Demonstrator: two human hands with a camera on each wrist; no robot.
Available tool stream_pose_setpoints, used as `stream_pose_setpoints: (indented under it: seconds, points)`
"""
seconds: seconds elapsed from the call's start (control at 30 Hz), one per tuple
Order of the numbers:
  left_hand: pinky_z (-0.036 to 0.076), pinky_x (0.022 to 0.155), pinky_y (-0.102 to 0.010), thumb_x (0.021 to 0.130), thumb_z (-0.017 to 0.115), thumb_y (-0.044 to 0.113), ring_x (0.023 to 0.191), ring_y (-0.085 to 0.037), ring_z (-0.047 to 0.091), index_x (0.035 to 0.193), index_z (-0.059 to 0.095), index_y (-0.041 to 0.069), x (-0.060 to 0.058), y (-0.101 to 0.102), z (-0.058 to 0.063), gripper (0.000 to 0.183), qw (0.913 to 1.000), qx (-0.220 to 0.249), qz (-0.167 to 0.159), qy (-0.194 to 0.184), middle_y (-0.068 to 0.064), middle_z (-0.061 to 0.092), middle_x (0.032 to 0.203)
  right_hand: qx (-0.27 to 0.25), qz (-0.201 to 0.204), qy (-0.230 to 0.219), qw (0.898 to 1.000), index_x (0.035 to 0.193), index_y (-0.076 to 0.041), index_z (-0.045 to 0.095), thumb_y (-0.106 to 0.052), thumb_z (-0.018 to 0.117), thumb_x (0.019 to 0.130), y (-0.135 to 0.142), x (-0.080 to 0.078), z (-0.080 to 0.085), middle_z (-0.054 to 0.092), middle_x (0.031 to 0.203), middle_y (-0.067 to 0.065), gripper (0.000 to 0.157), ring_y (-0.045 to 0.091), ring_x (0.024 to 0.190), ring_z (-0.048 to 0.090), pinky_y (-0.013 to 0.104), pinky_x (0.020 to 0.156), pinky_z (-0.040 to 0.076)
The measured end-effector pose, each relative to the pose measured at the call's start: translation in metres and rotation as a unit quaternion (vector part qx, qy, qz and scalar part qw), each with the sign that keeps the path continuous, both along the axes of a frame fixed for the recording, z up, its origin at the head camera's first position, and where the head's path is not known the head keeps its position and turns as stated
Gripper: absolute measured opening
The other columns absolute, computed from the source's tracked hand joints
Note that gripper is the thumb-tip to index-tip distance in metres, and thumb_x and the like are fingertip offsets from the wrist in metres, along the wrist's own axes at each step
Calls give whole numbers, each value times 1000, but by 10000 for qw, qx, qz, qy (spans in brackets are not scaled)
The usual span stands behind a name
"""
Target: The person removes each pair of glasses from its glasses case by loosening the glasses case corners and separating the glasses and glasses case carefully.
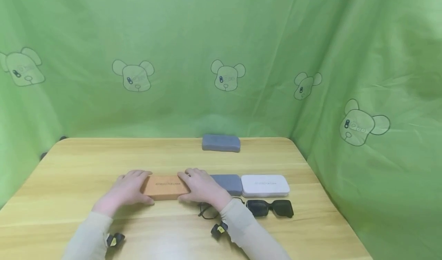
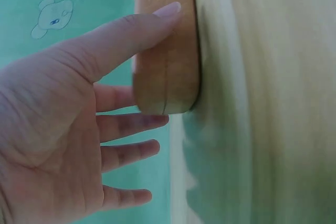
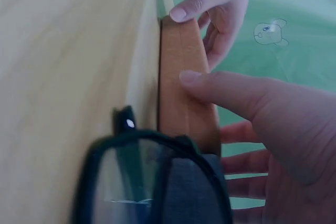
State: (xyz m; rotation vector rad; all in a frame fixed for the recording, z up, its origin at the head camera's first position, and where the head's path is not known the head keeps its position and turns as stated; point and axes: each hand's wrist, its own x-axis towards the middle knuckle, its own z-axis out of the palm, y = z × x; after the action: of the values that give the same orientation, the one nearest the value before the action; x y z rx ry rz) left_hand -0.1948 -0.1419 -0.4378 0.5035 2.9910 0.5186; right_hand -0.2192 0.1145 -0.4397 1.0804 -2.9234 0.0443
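Observation:
An orange glasses case (image 1: 165, 187) lies flat on the table, with dark lettering on its lid. My left hand (image 1: 128, 189) holds its left end, the thumb (image 2: 157, 17) against the near side and the index finger behind it. At the right end my right hand (image 1: 203, 187) grips the same case between the thumb (image 3: 202, 85) on the near side and fingers partly hidden behind. A blue-grey case (image 1: 228, 184) sits right beside it, partly covered by my right hand. Thin-framed glasses (image 1: 208, 212) lie under my right wrist, close to the camera in the right wrist view.
A white glasses case (image 1: 265, 185) stands to the right of the blue-grey one. Black sunglasses (image 1: 269, 208) lie in front of it. Another blue-grey case (image 1: 221, 143) rests at the table's back edge. Green curtains (image 1: 193, 29) hang behind and beside the wooden table (image 1: 103, 156).

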Motion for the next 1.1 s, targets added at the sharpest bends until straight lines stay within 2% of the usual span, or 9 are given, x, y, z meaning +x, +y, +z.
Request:
stream_pose_setpoints:
  seconds: [0.13, 0.37, 0.6, 0.87, 1.1]
  points:
    - [27, 107, -74, 63, 83, 54, 133, -49, 41, 145, 40, 3, 5, -7, 2, 106, 9997, 193, 90, -72, -25, 46, 145, -100, 49, -154, 9998, 147, -19, 43, -62, 65, 82, 2, -1, 3, 55, 140, 9, 81, 26, 123, 56, 43, 107, 46]
    - [27, 106, -74, 68, 81, 54, 134, -51, 38, 148, 35, 2, 13, -15, 6, 105, 9976, 606, 327, -121, -26, 42, 148, -350, 276, -106, 9990, 148, -18, 40, -64, 62, 83, 2, -1, 15, 51, 143, 11, 83, 27, 128, 53, 44, 109, 45]
    - [28, 107, -72, 72, 75, 60, 133, -50, 40, 146, 39, 3, 16, -14, 3, 100, 9932, 953, 654, 115, -26, 44, 147, -621, 305, 19, 9976, 148, -15, 40, -59, 61, 87, -5, 1, 25, 51, 143, 11, 78, 27, 130, 51, 42, 111, 43]
    - [28, 108, -71, 72, 71, 68, 132, -50, 40, 143, 43, 1, 19, -10, -13, 101, 9846, 1353, 1074, 256, -27, 45, 145, -685, 224, 102, 9973, 146, -17, 43, -58, 63, 86, -20, 8, 25, 55, 138, 9, 75, 25, 126, 54, 40, 108, 46]
    - [32, 106, -70, 74, 70, 67, 131, -51, 42, 142, 41, -5, 16, -7, -30, 103, 9803, 1692, 1000, 170, -30, 45, 144, -679, 30, 32, 9977, 144, -18, 46, -57, 65, 85, -31, 11, 15, 55, 137, 7, 74, 24, 126, 54, 41, 107, 47]
